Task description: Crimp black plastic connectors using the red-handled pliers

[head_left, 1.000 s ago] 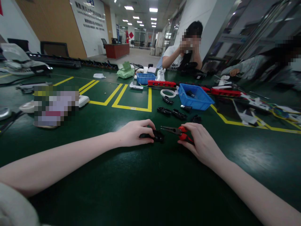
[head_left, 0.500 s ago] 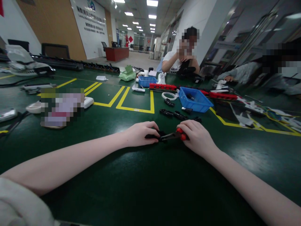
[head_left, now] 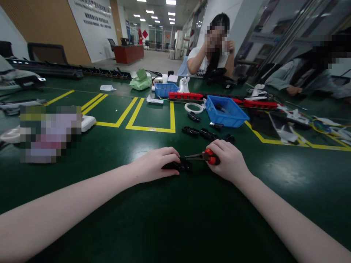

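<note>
My left hand [head_left: 157, 164] is closed round a small black part [head_left: 184, 165], pressing it to the green tabletop. The fingers cover the part's left end. In my right hand [head_left: 227, 159] is a pair of needle-nose pliers [head_left: 210, 156] with red handles. Their thin jaws point left, just above the black part's right end. Whether the tips touch the part I cannot tell. Beyond the hands, several similar black parts [head_left: 207, 134] lie on the table.
A blue bin [head_left: 227, 118] with black pieces stands behind the loose parts, beside a white ring [head_left: 193, 107]. Farther back are a smaller blue bin [head_left: 166, 90] and red strips [head_left: 186, 95]. A blurred-out flat object [head_left: 52, 135] lies at left. Two people sit across the table.
The pliers' jaws have come up off the black part. My left hand has moved slightly left and nearer with the part, and the whole view has shifted a little.
</note>
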Demonstrator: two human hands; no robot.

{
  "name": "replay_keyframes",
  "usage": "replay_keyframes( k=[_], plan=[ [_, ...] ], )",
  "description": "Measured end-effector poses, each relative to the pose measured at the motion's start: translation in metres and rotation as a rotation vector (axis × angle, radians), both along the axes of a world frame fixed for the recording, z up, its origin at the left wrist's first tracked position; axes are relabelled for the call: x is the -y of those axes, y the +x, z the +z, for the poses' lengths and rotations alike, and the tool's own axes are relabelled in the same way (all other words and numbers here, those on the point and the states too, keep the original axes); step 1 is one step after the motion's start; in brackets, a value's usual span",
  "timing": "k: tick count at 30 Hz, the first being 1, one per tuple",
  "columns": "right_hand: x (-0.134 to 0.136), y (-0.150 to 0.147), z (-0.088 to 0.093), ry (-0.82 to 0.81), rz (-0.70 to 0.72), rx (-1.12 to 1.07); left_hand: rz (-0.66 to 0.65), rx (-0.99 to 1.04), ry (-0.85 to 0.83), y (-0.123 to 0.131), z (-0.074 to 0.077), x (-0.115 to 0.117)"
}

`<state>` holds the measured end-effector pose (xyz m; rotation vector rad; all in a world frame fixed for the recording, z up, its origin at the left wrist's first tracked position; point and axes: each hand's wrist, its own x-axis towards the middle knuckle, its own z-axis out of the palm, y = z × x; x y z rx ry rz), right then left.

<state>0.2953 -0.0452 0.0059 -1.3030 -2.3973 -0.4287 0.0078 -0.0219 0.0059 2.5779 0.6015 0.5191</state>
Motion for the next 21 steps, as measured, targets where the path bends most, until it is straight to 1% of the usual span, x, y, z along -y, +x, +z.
replay_keyframes(
  k=[6,11,15,17,21],
  plan=[
    [-0.0018,-0.0012,-0.0004,-0.019,0.036,-0.081,-0.024,-0.01,-0.044,-0.0005,0.0049,-0.0005],
    [-0.0006,-0.005,0.0002,-0.049,0.065,-0.102,-0.026,0.005,-0.072,-0.0015,0.0029,-0.0008],
    [-0.0019,-0.0068,0.0016,-0.037,0.184,-0.071,-0.051,-0.007,-0.064,-0.0018,-0.0002,-0.0024],
    [-0.0025,-0.0057,0.0025,-0.047,0.219,-0.051,-0.056,-0.013,-0.047,-0.0011,-0.0009,-0.0029],
    [-0.0028,-0.0022,0.0024,-0.079,0.18,-0.017,-0.053,0.004,-0.017,0.0008,-0.0027,-0.0039]
  ],
)
